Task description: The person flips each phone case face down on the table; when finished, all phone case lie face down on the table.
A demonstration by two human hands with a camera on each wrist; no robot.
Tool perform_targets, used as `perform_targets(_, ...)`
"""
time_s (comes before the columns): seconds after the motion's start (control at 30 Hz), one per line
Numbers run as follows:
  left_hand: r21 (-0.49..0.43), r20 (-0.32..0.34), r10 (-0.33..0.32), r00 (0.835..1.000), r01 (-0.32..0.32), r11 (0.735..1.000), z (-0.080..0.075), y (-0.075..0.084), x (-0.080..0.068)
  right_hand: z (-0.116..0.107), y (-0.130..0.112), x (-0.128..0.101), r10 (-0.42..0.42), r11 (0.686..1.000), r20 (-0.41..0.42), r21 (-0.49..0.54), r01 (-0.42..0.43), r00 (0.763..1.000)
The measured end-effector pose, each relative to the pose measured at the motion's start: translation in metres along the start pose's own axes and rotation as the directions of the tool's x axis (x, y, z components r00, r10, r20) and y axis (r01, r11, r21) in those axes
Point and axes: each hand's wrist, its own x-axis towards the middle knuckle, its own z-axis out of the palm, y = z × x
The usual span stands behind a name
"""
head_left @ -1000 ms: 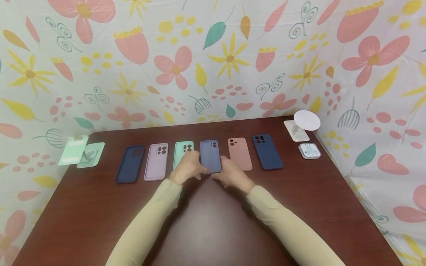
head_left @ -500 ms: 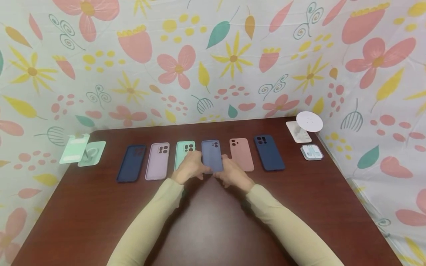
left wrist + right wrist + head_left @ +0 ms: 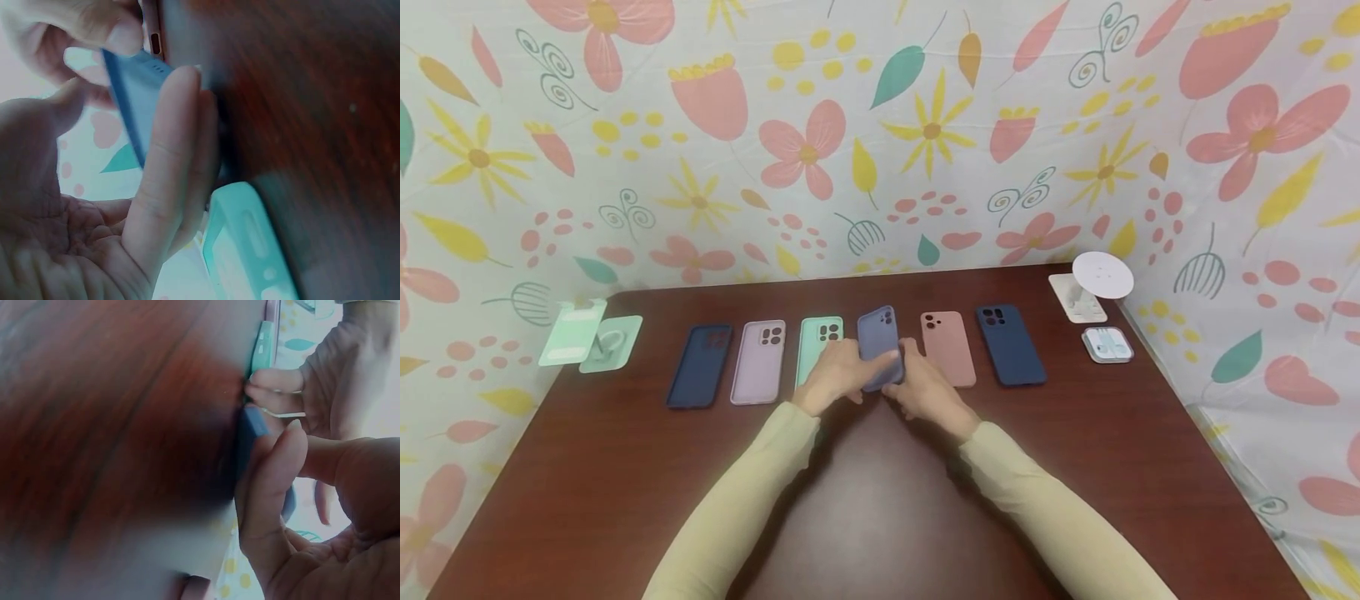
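Periwinkle case: We had the slim, periwinkle-blue, soft-looking phone case (image 3: pixel 874 337) tilted in the middle of the row.
Left grip (image 3: pixel 841 372): It pinched the case's lower left side, thumb laid across the face.
Right grip (image 3: pixel 929 390): It held the lower right side.
Tilt control: We judged light, matched pressure best, since the thin walls looked bendable.
Neighbours: Our knuckles called for care beside the mint-green rounded case (image 3: pixel 808 346) and the matt pink case (image 3: pixel 949 350).
Case shape: We saw a shallow rectangular tray, rounded corners, camera cut-outs near the top.
Worktop (image 3: pixel 865 508): Dark red-brown, wood-grained, with a glossy sheen.
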Motion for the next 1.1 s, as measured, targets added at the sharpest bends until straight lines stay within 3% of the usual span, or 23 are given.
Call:
perform_targets(0.2, -0.008, -0.018, -0.019, 1.000, 0.019, 1.000, 0.007, 0.001, 0.003, -0.009, -0.026, -0.025, -0.092, 0.996, -0.070, 0.017, 0.093, 0.993)
perform_targets(0.4, -0.044, 0.026, -0.004, 1.000, 0.005, 0.999, 0.007, 0.002, 0.004, -0.017, -0.055, -0.047, -0.061, 0.996, -0.081, 0.053, 0.066, 0.995)
perform_targets(0.57, -0.138, 0.086, 0.016, 0.996, -0.004, 0.990, 0.006, -0.001, 0.004, -0.014, -0.044, -0.040, -0.110, 0.989, -0.075, 0.086, 0.116, 0.991)
perform_targets(0.73, -0.292, 0.145, -0.003, 0.989, 0.046, 0.955, 0.001, -0.005, 0.005, -0.011, -0.043, -0.037, -0.112, 0.990, -0.065, 0.080, 0.117, 0.992)
perform_targets(0.77, -0.306, 0.147, -0.013, 0.989, 0.058, 0.950, -0.001, -0.005, 0.004, -0.014, -0.053, -0.043, -0.080, 0.994, -0.056, 0.072, 0.084, 0.995)
perform_targets(0.87, -0.324, 0.123, -0.017, 0.992, 0.057, 0.944, -0.005, -0.006, 0.004, -0.012, -0.053, -0.041, -0.079, 0.996, -0.038, 0.029, 0.080, 0.996)
perform_targets(1.1, -0.308, -0.032, 0.019, 0.999, -0.027, 0.951, -0.015, -0.005, -0.001, -0.009, -0.051, -0.033, -0.034, 0.999, 0.028, -0.014, 0.035, 0.999)
